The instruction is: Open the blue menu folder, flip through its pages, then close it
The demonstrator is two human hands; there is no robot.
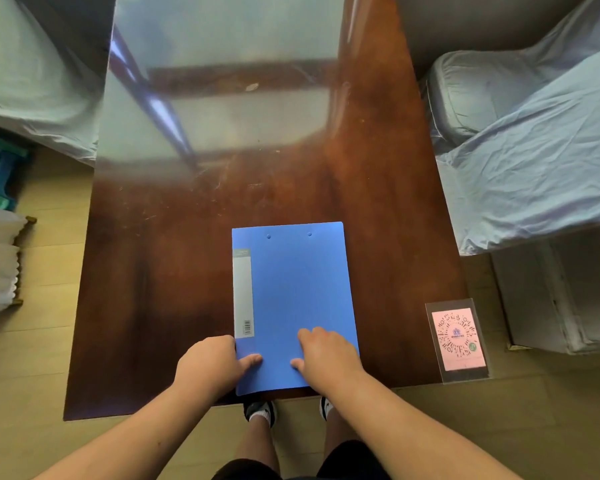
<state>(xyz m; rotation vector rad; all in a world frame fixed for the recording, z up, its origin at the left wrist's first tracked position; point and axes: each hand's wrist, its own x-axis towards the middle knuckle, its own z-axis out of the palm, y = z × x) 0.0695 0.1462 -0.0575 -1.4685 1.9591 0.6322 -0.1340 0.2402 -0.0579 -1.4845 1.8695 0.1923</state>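
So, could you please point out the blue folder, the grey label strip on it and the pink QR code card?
blue folder [291, 292]: head view, middle of its closed front cover.
grey label strip [243, 292]: head view, midway along the strip.
pink QR code card [458, 337]: head view, centre of the printed code.

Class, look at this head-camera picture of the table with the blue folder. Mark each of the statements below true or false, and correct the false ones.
1. The blue menu folder lies closed on the table. True.
2. Only one hand touches the folder. False: the left hand grips its near left corner and the right hand rests flat on the cover.
3. A pink QR-code card in a clear holder stands to the right of the folder. True.
4. The folder's grey label strip runs along its right edge. False: it runs along the left edge.
5. The folder sits at the far end of the table. False: it lies at the near edge, by the person.
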